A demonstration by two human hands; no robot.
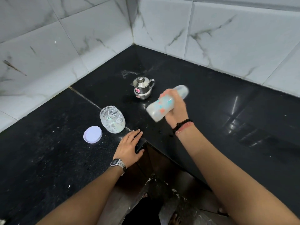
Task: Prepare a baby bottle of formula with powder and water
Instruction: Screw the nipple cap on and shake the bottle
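Note:
My right hand (174, 105) grips a clear baby bottle (158, 109) with teal and orange print, held tilted above the black counter and blurred by motion; its capped top points up to the right. Flat on the inner corner edge of the counter (48, 159) rests my left hand (129, 146), fingers straight. A clear jar (112, 119) with white powder and a scoop inside stands open to the left. Its pale lilac lid (92, 134) lies upside down beside it. A small steel lidded pot (142, 88) stands behind.
Marble-look wall tiles (227, 30) close the counter on two sides, meeting in a corner behind the pot. The counter is L-shaped, and I stand in its inner angle. Bare feet show on the floor (175, 207) below.

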